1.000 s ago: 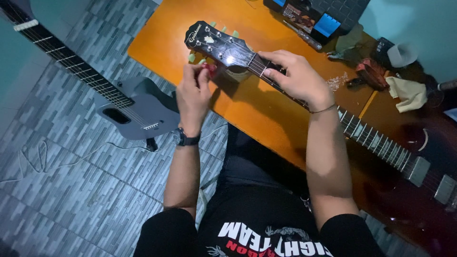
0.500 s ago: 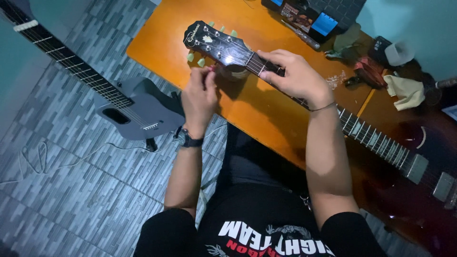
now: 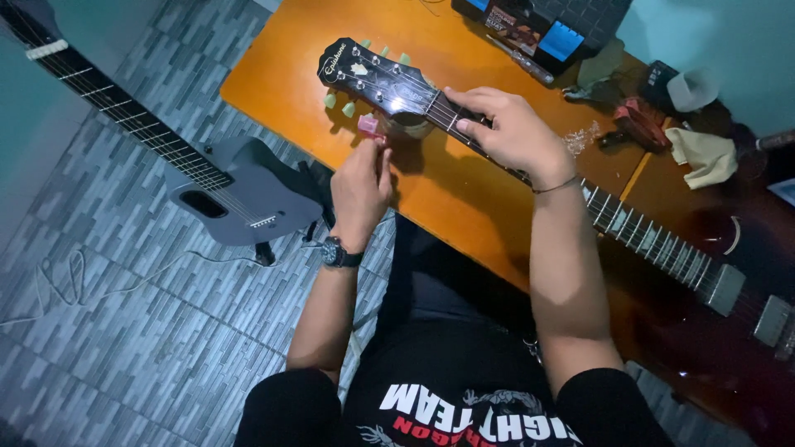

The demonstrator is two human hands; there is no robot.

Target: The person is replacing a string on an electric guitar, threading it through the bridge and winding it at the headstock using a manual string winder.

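Observation:
A dark electric guitar lies across an orange table (image 3: 281, 74), its black headstock (image 3: 364, 76) with pale green tuning pegs pointing to the upper left. My left hand (image 3: 361, 186) pinches a small pink winder (image 3: 368, 126) at a peg on the near side of the headstock. My right hand (image 3: 511, 132) wraps over the guitar neck (image 3: 654, 240) just behind the headstock, fingers lying on the strings. A dark watch sits on my left wrist, a thin band on my right.
A grey guitar (image 3: 236, 194) stands on the tiled floor at the left, a thin cable (image 3: 74, 281) trailing from it. At the table's far side are a dark box (image 3: 546, 29), a screwdriver (image 3: 517, 58), a red tool (image 3: 638, 124) and a pale cloth (image 3: 704, 157).
My left hand has shifted slightly at the headstock's near pegs, and the pink winder now shows above its fingertips. My right hand stays on the neck.

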